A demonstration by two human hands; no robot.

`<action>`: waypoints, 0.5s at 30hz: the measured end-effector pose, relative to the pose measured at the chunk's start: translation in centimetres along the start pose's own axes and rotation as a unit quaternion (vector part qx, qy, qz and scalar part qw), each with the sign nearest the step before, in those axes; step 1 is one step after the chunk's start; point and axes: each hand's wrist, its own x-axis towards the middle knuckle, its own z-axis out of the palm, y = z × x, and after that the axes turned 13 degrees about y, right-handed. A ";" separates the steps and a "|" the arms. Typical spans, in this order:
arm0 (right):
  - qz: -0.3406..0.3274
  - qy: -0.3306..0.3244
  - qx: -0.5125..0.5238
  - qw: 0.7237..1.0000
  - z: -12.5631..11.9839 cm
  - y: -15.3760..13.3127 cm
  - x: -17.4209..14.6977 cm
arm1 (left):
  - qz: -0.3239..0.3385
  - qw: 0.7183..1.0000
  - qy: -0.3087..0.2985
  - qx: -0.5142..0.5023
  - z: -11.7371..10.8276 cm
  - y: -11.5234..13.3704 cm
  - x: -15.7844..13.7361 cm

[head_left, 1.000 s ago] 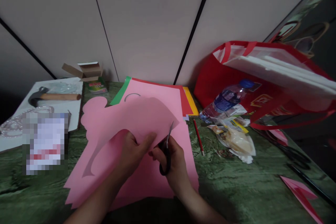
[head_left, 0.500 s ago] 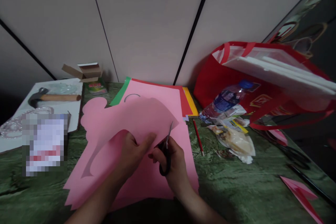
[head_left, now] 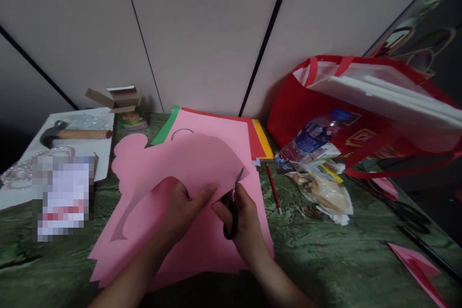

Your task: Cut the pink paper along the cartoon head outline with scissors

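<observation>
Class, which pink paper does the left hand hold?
The curved pink paper cut-out with scalloped left edge, pinched by the left hand; the pink sheets beneath and the folded pink paper far right lie unheld.

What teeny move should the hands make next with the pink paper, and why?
Maybe one small, careful snip with the scissors. The right hand holds them with a blade showing over the right end of the pink paper, and the left hand grips its lower edge near the blades, which should help steady it.
</observation>
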 end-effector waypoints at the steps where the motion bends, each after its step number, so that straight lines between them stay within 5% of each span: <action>1: -0.001 -0.002 0.002 1.000 0.0 0.0 0.0 | -0.003 1.000 0.007 0.005 0.0 -0.1 0.0; 15: -0.004 -0.004 0.007 1.000 0.0 -0.1 -0.1 | 0.025 0.999 -0.021 -0.022 0.0 0.6 0.1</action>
